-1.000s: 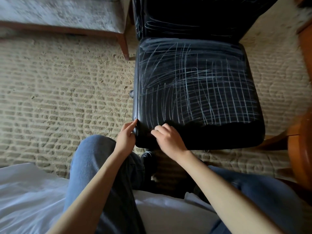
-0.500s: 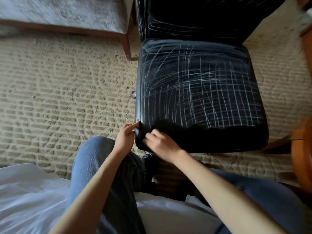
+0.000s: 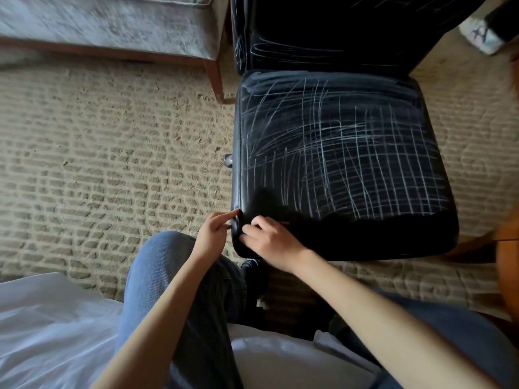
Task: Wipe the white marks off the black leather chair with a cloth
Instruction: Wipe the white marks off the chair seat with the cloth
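Beige patterned carpet (image 3: 112, 164) covers the floor, with a grey upholstered bench (image 3: 112, 23) at far left. The black leather chair (image 3: 365, 242) stands ahead, its seat crossed with white marks (image 3: 365, 164), though a strip along the near edge is bare. The right hand (image 3: 272, 240) rests on the seat's near-left corner with its fingers curled and bunched. The cloth cannot be told apart from the dark leather, so a grip on it is unclear. The left hand (image 3: 213, 234) touches the seat's left side with a straight forefinger. The marks lie far and right of the right hand's fingertips, so that hand is nearer. The next stroke probably runs away and rightward.
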Action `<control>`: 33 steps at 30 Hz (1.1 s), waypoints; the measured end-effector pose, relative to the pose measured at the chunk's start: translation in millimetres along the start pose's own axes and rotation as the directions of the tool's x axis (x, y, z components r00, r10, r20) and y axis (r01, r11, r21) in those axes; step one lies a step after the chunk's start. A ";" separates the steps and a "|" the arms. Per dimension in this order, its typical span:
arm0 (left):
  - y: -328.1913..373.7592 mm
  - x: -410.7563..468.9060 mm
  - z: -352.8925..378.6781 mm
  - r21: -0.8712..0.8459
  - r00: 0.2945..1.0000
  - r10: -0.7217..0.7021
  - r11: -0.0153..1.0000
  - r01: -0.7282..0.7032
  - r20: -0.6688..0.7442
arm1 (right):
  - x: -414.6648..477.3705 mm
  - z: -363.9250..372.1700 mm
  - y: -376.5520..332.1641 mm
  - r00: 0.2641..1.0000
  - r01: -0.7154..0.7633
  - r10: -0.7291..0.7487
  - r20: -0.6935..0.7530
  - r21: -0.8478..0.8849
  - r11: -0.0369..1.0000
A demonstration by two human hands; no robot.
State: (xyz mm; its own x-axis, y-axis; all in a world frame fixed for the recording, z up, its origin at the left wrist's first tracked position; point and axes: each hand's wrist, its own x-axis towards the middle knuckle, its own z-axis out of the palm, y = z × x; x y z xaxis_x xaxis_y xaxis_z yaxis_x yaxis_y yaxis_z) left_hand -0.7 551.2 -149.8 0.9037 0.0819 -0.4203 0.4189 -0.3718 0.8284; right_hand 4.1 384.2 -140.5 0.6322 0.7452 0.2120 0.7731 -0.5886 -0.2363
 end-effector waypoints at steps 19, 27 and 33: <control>15.3 -5.0 -1.3 0.170 0.998 0.022 0.985 -0.031 0.054 | -35.0 -38.9 85.0 0.784 -0.620 0.607 -0.131 -0.158 0.768; 38.2 -9.8 32.7 0.335 0.998 -0.026 0.941 0.043 -0.054 | -25.2 -18.0 25.1 0.722 -0.682 0.668 -0.181 -0.024 0.731; 42.8 -30.1 58.9 0.593 0.993 -0.019 0.801 0.083 -0.114 | -52.5 -36.9 48.9 0.829 -0.557 0.550 -0.098 -0.066 0.828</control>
State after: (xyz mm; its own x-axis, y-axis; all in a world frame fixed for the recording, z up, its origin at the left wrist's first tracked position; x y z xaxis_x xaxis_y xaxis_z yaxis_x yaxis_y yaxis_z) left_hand -15.1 478.4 -123.5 0.8998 0.1934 -0.3910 0.3580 -0.8395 0.4088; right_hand 10.7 304.8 -128.2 0.9547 0.2634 0.1383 0.2911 -0.9232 -0.2509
